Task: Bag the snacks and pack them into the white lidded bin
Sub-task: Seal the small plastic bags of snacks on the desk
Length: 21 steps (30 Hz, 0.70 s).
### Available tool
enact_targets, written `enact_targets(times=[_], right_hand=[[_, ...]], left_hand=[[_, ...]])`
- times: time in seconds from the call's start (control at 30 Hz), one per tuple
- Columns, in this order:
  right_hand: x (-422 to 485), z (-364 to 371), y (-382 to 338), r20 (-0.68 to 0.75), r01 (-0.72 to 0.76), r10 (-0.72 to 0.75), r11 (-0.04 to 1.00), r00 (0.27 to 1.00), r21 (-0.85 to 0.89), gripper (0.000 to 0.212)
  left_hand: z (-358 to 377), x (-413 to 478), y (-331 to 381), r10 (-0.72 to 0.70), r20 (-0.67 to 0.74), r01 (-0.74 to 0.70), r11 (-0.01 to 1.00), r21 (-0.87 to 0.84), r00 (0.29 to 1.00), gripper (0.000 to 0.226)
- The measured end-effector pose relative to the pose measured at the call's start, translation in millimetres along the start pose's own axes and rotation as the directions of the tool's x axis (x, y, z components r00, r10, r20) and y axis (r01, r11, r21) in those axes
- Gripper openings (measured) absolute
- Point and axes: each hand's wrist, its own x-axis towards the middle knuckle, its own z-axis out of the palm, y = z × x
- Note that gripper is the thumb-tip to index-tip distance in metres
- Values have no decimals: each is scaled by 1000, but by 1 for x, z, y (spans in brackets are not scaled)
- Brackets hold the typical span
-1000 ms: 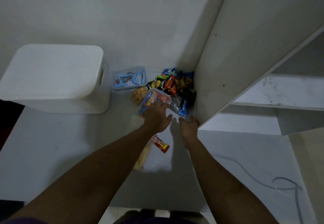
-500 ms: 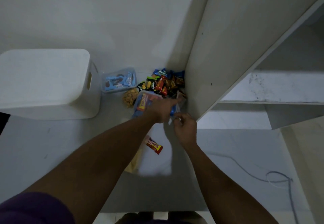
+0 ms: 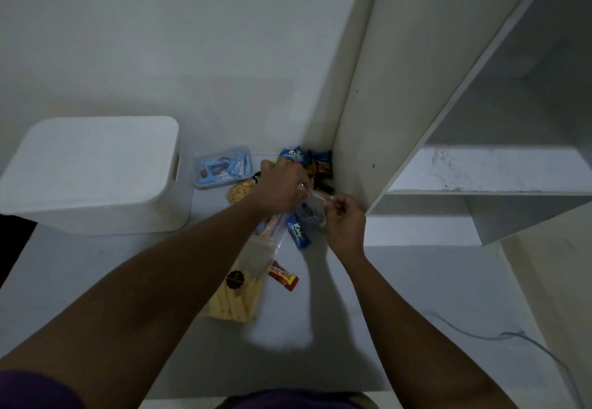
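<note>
a small clear bag (image 3: 315, 199) is held between both hands, just in front of the loose snack pile (image 3: 320, 170) in the corner by the cabinet panel (image 3: 368, 104). the left hand (image 3: 282, 184) pinches one edge of its mouth and the right hand (image 3: 344, 226) pinches the other, apparently to open it; what it holds is unclear. bagging looks partly done: a filled clear bag (image 3: 270, 232) lies under the left forearm and a bag of pale sticks (image 3: 235, 304) nearer the person, while a blue pack (image 3: 298, 233) and a red bar (image 3: 283, 277) lie loose. the white lidded bin (image 3: 93, 171), well to the left, has its lid on, so packing seems not yet begun.
</note>
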Motion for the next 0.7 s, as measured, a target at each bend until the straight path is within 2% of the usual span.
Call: enact_targets(times=[0.07,0.2,0.3,0.57,0.7], right_hand=[[-1,0,-8,32,11,-11,1000,999,11,9],[4,-3,-20,95,62,-60,998,994,-15,14],[8,-8,-26,160,89,-83,996,984,-25,12],[10,-12,-43,225,147,-138,989,964,-24,12],[9,-13,-43,239,136,-127,990,963,-22,14]], left_hand=[[-8,-8,3,-21,3,21,999,-26,1000,17],[-16,-18,9,-63,-32,54,971,-231,997,13],[-22,-23,9,-55,-23,45,949,-312,998,11],[-39,-33,19,-94,-63,73,956,-285,994,16],[-45,-39,15,-117,-21,100,919,-381,993,13]])
